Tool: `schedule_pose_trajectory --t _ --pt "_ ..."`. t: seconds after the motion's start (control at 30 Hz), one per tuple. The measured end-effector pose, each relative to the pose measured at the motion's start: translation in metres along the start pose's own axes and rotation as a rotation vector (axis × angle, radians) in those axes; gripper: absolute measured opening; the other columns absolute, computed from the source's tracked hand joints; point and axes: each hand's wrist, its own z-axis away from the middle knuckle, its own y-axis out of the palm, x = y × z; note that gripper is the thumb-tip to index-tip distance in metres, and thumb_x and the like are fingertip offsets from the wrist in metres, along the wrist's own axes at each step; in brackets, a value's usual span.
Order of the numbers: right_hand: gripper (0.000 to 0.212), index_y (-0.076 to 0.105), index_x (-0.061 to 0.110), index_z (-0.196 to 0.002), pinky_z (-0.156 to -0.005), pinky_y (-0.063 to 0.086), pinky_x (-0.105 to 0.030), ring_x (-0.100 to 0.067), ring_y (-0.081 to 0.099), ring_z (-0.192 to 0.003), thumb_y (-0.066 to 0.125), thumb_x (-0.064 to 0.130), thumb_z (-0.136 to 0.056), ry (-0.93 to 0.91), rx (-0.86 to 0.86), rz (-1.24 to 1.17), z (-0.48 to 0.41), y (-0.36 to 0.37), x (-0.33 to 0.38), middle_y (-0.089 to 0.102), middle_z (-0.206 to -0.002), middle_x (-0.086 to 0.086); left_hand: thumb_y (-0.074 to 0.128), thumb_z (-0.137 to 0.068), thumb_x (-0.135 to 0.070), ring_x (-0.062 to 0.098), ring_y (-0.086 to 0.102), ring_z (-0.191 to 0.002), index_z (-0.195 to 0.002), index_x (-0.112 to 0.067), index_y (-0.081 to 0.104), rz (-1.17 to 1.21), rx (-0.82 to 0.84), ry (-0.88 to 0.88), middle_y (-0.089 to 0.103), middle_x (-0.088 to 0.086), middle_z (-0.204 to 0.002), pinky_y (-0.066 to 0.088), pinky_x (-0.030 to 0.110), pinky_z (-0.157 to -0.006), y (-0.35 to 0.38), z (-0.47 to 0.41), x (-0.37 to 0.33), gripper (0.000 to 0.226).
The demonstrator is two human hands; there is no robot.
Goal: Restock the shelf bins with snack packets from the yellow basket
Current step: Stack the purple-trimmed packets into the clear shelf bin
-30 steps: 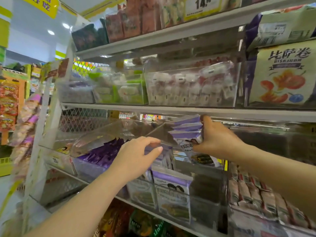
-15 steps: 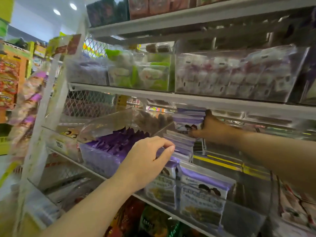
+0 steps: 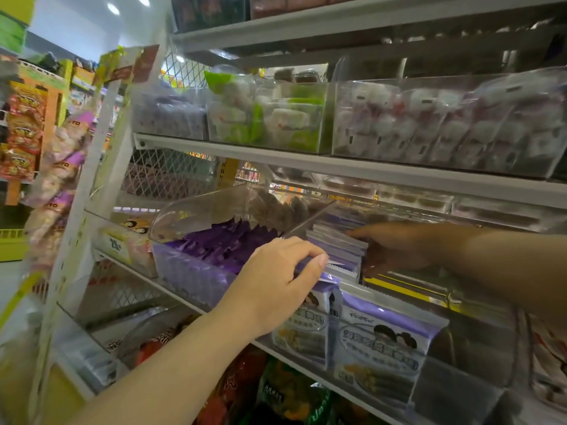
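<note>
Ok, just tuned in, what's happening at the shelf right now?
A person is restocking a clear bin on the middle shelf. The right hand reaches deep into the bin, pressing against a stack of purple-and-white packets. The left hand grips the front packets at their top edge, apparently steadying them. The neighbouring bin of dark purple packets is untouched.

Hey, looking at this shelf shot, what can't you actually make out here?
All head view:
- Yellow basket: not identifiable in frame.
- Right hand: fingertips hidden behind the stack of purple packets, so its grip is unclear.
- Left hand: fingertips curl over a packet edge; whether it pinches is unclear.
- Upper clear bins: contents blurred, labels unreadable.
- Price tag: too blurred to read fully.
</note>
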Motion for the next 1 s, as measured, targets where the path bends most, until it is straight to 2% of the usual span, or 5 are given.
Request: schedule_pose_trajectory --t 0.33,0.47,0.57,0.77,1.0 --pt "0.026 0.067 0.018 -0.089 -0.063 0.053 -0.031 -0.01 0.066 -0.06 0.046 0.031 -0.097 0.037 -0.005 -0.006 -0.004 -0.001 -0.006 0.07 -0.072 0.001 0.043 -0.099 -0.036 -0.002 0.05 -0.101 -0.11 -0.029 0.066 -0.053 0.012 0.01 0.062 -0.019 -0.101 0.04 0.028 -0.094 -0.001 0.0 0.0 0.026" --pt "0.038 0.06 0.023 -0.113 -0.094 0.043 -0.039 -0.017 0.057 -0.102 0.039 0.05 -0.097 0.049 -0.077 0.3 0.012 0.005 0.0 0.059 -0.106 0.004 0.042 -0.099 -0.035 -0.001 0.049 -0.103 -0.114 -0.03 0.064 -0.094 0.035 -0.029 0.061 -0.02 -0.106 0.04 0.03 -0.096 -0.006 -0.001 -0.008 0.027" --pt "0.054 0.051 0.016 -0.133 -0.106 0.04 -0.04 -0.025 0.053 -0.118 0.047 0.053 -0.094 -0.139 -0.325 0.588 0.036 0.01 0.008 0.056 -0.131 -0.005 0.045 -0.098 -0.036 -0.002 0.047 -0.105 -0.113 -0.032 0.064 -0.122 -0.025 -0.066 0.057 -0.024 -0.105 0.039 0.032 -0.097 -0.017 0.002 -0.018 0.025" --pt "0.033 0.062 0.027 -0.121 -0.085 0.051 -0.036 -0.019 0.06 -0.108 0.059 0.037 -0.089 -0.774 -0.652 0.911 0.135 0.058 0.012 0.066 -0.116 0.005 0.052 -0.094 -0.026 0.01 0.056 -0.1 -0.106 -0.028 0.067 -0.177 -0.25 -0.109 0.061 -0.017 -0.102 0.045 0.042 -0.093 -0.038 0.043 -0.039 0.019" --pt "0.016 0.071 0.022 -0.101 -0.072 0.052 -0.036 -0.018 0.065 -0.085 0.06 0.023 -0.089 -0.984 -0.438 0.755 0.189 0.179 -0.043 0.07 -0.092 0.006 0.049 -0.086 -0.03 0.018 0.062 -0.082 -0.098 -0.027 0.068 -0.245 -0.27 -0.273 0.065 -0.013 -0.09 0.049 0.047 -0.082 -0.03 0.168 -0.039 0.023"
